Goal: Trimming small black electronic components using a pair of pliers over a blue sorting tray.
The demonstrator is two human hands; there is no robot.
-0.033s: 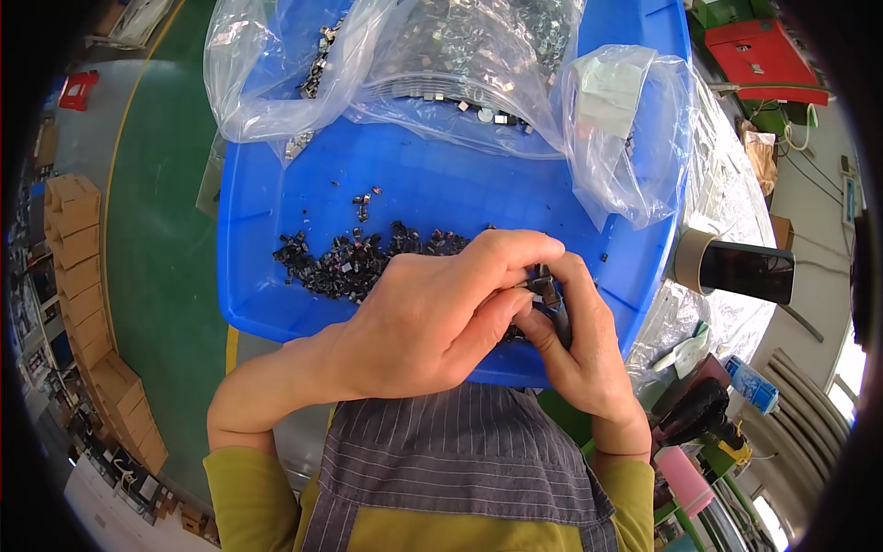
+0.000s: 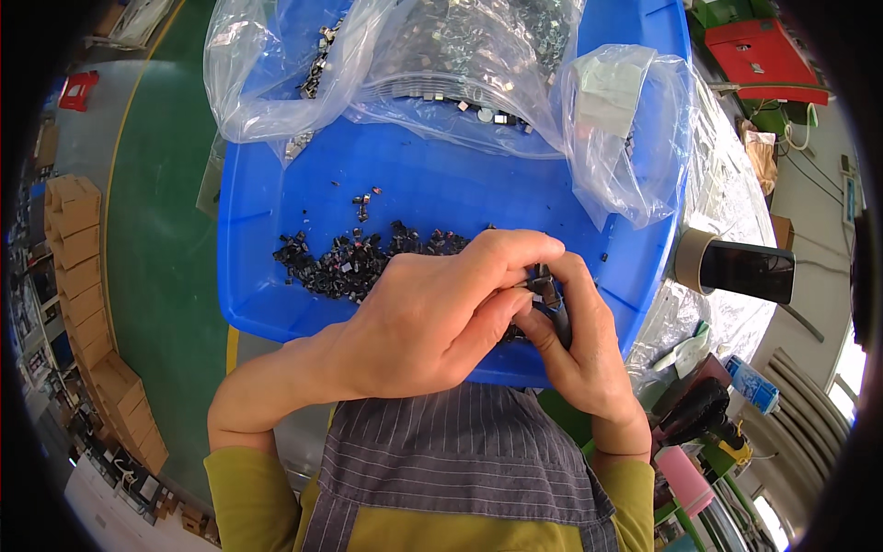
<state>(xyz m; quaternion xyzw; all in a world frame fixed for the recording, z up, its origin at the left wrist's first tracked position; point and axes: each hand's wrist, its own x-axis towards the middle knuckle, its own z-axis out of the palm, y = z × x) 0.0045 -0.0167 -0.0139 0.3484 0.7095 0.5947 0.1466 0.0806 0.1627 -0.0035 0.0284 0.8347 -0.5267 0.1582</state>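
Observation:
My left hand [image 2: 432,322] reaches across to the right over the near part of a blue plastic bin [image 2: 441,184]. Its thumb and forefinger are closed at a small dark metallic part [image 2: 546,291]. My right hand [image 2: 589,345] curls round the same part from the other side, thumb and forefinger bent in. A smooth grey edge shows inside the right hand, but the fingers hide what it belongs to. Beside and partly under my left hand lies a pile of small black pieces [image 2: 345,265] on the bin floor. A few loose bits [image 2: 363,204] are scattered beyond it.
Clear plastic bags [image 2: 515,129] with many small metallic pieces fill the bin's far side. To the right, a phone [image 2: 750,271] leans at a tape roll [image 2: 692,260] on a silvery sheet [image 2: 658,322]. Cardboard boxes [image 2: 78,239] line the green floor at left.

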